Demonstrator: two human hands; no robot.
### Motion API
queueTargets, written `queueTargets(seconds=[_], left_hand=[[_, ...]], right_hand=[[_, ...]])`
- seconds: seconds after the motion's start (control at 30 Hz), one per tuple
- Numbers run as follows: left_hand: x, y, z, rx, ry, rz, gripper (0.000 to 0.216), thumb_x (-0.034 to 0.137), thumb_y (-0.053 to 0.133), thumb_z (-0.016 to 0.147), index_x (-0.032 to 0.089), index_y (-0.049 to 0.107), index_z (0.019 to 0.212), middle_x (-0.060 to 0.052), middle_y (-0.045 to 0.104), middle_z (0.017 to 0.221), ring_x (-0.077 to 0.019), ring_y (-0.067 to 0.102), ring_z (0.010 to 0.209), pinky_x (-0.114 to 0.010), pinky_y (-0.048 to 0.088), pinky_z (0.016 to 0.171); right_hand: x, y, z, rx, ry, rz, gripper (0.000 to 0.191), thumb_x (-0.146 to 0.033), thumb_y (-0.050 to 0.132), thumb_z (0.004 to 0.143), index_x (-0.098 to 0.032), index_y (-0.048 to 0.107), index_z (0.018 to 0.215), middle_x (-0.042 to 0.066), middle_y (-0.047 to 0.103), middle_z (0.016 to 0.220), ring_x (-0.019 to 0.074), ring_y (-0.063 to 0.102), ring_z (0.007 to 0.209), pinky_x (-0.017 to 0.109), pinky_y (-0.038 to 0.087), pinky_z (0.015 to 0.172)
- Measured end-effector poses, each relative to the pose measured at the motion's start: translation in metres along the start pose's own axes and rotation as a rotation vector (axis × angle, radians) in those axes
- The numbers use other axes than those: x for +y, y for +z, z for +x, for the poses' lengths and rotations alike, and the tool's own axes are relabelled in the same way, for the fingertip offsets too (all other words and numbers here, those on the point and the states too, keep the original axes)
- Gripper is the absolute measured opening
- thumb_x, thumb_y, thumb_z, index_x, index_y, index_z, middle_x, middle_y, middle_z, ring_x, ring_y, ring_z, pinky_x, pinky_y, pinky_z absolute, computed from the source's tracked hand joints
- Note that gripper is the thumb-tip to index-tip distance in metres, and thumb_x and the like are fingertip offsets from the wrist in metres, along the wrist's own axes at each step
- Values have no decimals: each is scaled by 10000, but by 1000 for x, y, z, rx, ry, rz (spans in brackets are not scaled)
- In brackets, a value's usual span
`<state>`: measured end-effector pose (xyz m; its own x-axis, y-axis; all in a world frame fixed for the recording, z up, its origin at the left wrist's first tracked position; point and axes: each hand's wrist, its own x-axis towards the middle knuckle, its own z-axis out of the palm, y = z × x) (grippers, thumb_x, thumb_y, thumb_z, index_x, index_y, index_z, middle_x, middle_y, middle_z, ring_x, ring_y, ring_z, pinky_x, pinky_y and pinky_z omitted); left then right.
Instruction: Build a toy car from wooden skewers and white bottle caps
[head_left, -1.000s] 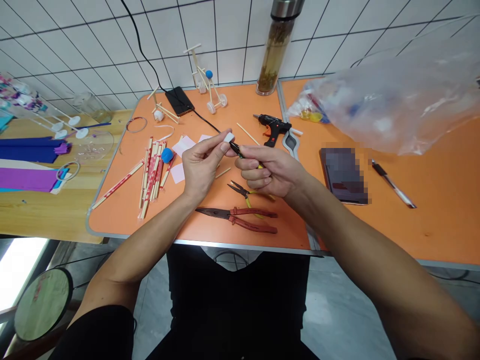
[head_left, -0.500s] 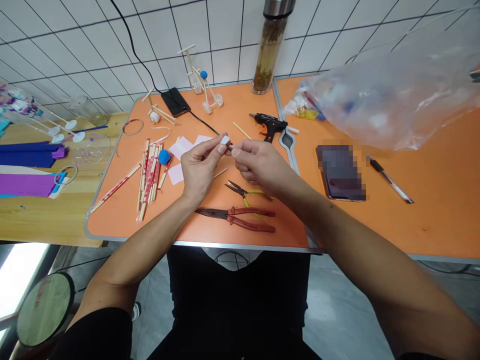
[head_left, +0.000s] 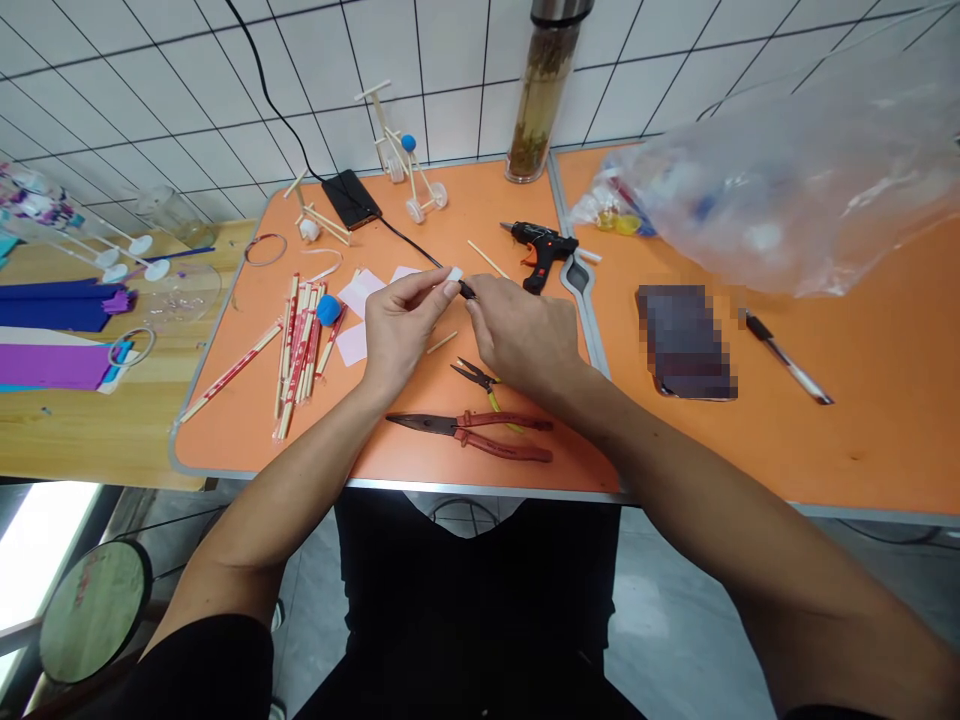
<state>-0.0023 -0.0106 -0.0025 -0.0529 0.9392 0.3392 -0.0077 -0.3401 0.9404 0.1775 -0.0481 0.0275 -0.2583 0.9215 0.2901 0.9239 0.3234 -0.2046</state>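
Note:
Above the middle of the orange table, my left hand (head_left: pixel 405 325) pinches a small white piece (head_left: pixel 454 274) between thumb and fingertips. My right hand (head_left: pixel 525 328) is closed close beside it, its back turned up and its fingertips hidden. A short black part (head_left: pixel 466 290) shows at its thumb side, in line with the black cord (head_left: pixel 409 242) behind. Whether it is a tool or part of the cord I cannot tell. Below my hands lie small pliers (head_left: pixel 474 374), partly covered by my right wrist, and long-nose pliers with red handles (head_left: pixel 502 422).
Wrapped sticks (head_left: pixel 300 355), a blue ball (head_left: pixel 328 310) and pink paper pieces (head_left: pixel 352 343) lie left. A glue gun (head_left: pixel 541 248), phone (head_left: pixel 686 342) and pen (head_left: pixel 787 358) are right. Behind stand a stick model (head_left: pixel 409 170) and bottle (head_left: pixel 541 100); a plastic bag (head_left: pixel 780 210) hangs over the right side.
My right hand has rolled over, back upward, and now covers more of the small pliers. More of the black part shows. The white piece stays in my left fingertips.

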Motion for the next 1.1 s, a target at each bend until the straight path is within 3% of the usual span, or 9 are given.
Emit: queueTargets(seconds=[0.27, 0.37, 0.53, 0.63, 0.73, 0.83, 0.9, 1.03, 1.1], left_hand=[[-5, -1, -3, 32, 60, 38, 272, 468, 1003, 866, 305, 951, 1077, -54, 921, 1074, -211, 850, 960, -355, 680, 919], [-6, -1, -5, 23, 81, 12, 294, 499, 1006, 858, 322, 951, 1088, -54, 922, 1096, -219, 856, 980, -369, 684, 937], [-1, 2, -4, -1, 83, -88, 323, 515, 997, 873, 339, 946, 1139, -50, 921, 1112, -211, 854, 963, -396, 682, 1000], [-2, 4, -4, 3, 29, -155, 345, 537, 1009, 850, 324, 949, 1115, -50, 917, 1091, -211, 853, 946, -417, 693, 1010], [-7, 5, -5, 35, -31, -183, 386, 560, 1037, 798, 311, 949, 1080, -49, 913, 1085, -213, 854, 962, -419, 704, 1006], [-10, 4, -7, 57, -36, -167, 362, 537, 1042, 797, 318, 948, 1070, -40, 913, 1087, -194, 851, 950, -393, 706, 1002], [-9, 5, -7, 53, -19, -146, 364, 550, 1035, 801, 319, 948, 1069, -39, 913, 1082, -193, 853, 959, -382, 707, 1004], [-2, 7, -7, 5, -8, -169, 416, 605, 1013, 811, 313, 938, 1098, -52, 911, 1101, -200, 854, 959, -409, 706, 1030], [1, 7, -5, -18, -42, -216, 440, 615, 1027, 785, 310, 930, 1086, -55, 910, 1128, -206, 857, 989, -420, 705, 1043]], right_hand=[[-7, -4, -2, -4, -5, 68, 441, -228, 372, 1164, -162, 695, 1456, 171, 784, 1123, 276, 700, 880, 364, 312, 684], [-1, -9, 4, -55, 131, 603, 252, -292, 514, 1108, -180, 718, 1206, 73, 686, 901, 206, 558, 738, 318, 323, 650], [19, -18, 18, -616, 276, 1575, 227, -442, 590, 1051, -219, 618, 1085, -99, 291, 702, 117, 124, 548, 262, 158, 520], [17, -13, 16, -459, 216, 1375, 245, -446, 580, 1070, -210, 630, 1113, -68, 405, 717, 125, 228, 553, 267, 217, 545], [2, -7, 6, -77, 103, 627, 268, -320, 485, 1122, -183, 685, 1236, 81, 695, 933, 205, 551, 720, 312, 313, 650], [-9, -7, -2, 14, 27, 142, 368, -236, 398, 1146, -171, 695, 1355, 174, 769, 1136, 271, 676, 867, 354, 322, 698], [-7, -10, -2, -4, 57, 264, 324, -269, 426, 1147, -180, 695, 1304, 151, 756, 1072, 249, 645, 811, 344, 323, 677], [8, -16, 8, -328, 198, 1163, 289, -500, 551, 1105, -225, 642, 1094, -27, 505, 753, 143, 337, 565, 283, 273, 565], [12, -15, 12, -374, 218, 1307, 297, -523, 580, 1086, -231, 621, 1049, -57, 448, 723, 129, 281, 550, 277, 257, 551]])
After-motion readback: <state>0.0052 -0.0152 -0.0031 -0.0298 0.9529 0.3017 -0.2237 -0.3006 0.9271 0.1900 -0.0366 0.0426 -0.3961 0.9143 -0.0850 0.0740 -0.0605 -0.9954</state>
